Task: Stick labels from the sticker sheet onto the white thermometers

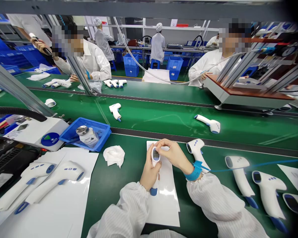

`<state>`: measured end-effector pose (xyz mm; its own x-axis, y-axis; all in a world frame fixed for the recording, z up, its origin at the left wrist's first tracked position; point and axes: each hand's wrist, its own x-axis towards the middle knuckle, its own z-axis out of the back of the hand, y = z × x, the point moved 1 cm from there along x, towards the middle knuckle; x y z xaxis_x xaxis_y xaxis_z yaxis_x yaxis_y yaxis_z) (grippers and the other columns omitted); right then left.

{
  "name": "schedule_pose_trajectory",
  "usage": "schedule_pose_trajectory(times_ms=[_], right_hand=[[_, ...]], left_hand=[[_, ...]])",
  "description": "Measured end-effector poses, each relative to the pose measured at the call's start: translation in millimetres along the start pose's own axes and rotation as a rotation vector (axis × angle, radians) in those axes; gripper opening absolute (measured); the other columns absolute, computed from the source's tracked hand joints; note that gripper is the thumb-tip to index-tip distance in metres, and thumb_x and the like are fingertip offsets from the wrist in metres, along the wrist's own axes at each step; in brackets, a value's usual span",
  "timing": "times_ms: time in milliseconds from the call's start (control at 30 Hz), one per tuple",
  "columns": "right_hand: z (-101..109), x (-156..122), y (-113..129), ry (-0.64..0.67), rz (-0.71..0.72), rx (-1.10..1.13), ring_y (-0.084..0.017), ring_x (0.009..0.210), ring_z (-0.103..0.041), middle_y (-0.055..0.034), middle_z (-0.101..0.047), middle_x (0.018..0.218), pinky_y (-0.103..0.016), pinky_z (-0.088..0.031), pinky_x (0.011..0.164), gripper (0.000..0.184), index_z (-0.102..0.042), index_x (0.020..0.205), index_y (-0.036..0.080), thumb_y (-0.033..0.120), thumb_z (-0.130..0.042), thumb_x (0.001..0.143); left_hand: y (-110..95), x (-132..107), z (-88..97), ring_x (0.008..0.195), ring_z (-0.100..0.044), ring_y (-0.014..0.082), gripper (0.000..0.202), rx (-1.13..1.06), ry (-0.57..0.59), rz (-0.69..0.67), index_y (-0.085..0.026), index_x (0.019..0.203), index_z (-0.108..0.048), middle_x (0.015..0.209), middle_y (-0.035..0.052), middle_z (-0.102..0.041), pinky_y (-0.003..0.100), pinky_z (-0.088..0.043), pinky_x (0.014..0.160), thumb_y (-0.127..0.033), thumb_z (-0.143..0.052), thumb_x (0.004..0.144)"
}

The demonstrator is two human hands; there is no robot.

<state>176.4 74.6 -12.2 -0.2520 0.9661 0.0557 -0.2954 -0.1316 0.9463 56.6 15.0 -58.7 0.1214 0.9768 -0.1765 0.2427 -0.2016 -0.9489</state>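
Note:
My left hand (149, 173) is wrapped round the grip of a white infrared thermometer (155, 158) with a blue base, held upright over a white sheet (164, 198). My right hand (172, 152) curls over the thermometer's head, fingertips pinched at its top by the small screen. A blue strap (195, 171) with a blue cord circles my right wrist. A crumpled white cloth (114, 155) lies just left of the sheet.
Two thermometers (52, 180) lie on white paper at the left, several more (240, 178) at the right. A blue tray (85, 134) holds a bottle. Two thermometers (208, 123) lie on the green belt. People in white coats work across the belt.

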Motion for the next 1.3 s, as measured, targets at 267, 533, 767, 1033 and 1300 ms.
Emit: schedule_pose_trajectory(times_ms=[267, 533, 767, 1033, 1300], right_hand=[[-1, 0, 1, -0.011, 0.009, 0.003, -0.021, 0.093, -0.065, -0.0043, -0.07, 0.091, -0.035, -0.045, 0.089, 0.006, -0.063, 0.069, 0.02, 0.02, -0.062, 0.075], [-2, 0, 2, -0.013, 0.01, -0.007, -0.021, 0.093, -0.065, -0.0041, -0.07, 0.09, -0.035, -0.045, 0.089, 0.006, -0.062, 0.068, 0.02, 0.02, -0.061, 0.075], [-4, 1, 0, -0.017, 0.019, -0.023, -0.02, 0.091, -0.065, -0.0042, -0.07, 0.09, -0.035, -0.047, 0.087, 0.006, -0.062, 0.069, 0.02, 0.02, -0.061, 0.075], [-5, -4, -4, -0.029, 0.045, -0.03, -0.02, 0.092, -0.064, -0.004, -0.069, 0.093, -0.036, -0.046, 0.09, 0.007, -0.063, 0.08, 0.02, 0.027, -0.061, 0.082], [-8, -9, -11, -0.004, 0.16, -0.118, -0.02, 0.098, -0.059, -0.0029, -0.065, 0.101, -0.036, -0.045, 0.088, 0.014, -0.063, 0.096, 0.024, 0.027, -0.065, 0.083]], left_hand=[[0, 0, 0.4, 0.044, -0.046, 0.0008, 0.072, 0.0, -0.001, -0.012, -0.038, 0.147, -0.022, 0.147, 0.0104, -0.037, 0.019, -0.042, 0.033, -0.019, -0.051, 0.084], [-9, -4, -1.8, 0.041, -0.036, 0.0097, 0.073, -0.124, -0.043, 0.122, -0.026, 0.153, -0.015, 0.055, -0.0075, -0.042, 0.017, -0.037, 0.035, -0.032, -0.046, 0.087], [-6, -2, -1.8, 0.042, -0.035, 0.0112, 0.071, -0.103, -0.068, 0.14, -0.028, 0.153, -0.014, 0.054, -0.0073, -0.041, 0.017, -0.035, 0.034, -0.031, -0.042, 0.087], [2, -2, 3.0, 0.042, -0.036, 0.0105, 0.07, -0.118, -0.032, 0.133, -0.031, 0.153, -0.01, 0.057, -0.0069, -0.042, 0.018, -0.038, 0.036, -0.031, -0.04, 0.09], [-3, -3, 0.5, 0.041, -0.033, 0.0094, 0.071, -0.132, -0.031, 0.134, -0.026, 0.153, -0.011, 0.058, -0.0064, -0.041, 0.018, -0.036, 0.036, -0.035, -0.043, 0.091]])
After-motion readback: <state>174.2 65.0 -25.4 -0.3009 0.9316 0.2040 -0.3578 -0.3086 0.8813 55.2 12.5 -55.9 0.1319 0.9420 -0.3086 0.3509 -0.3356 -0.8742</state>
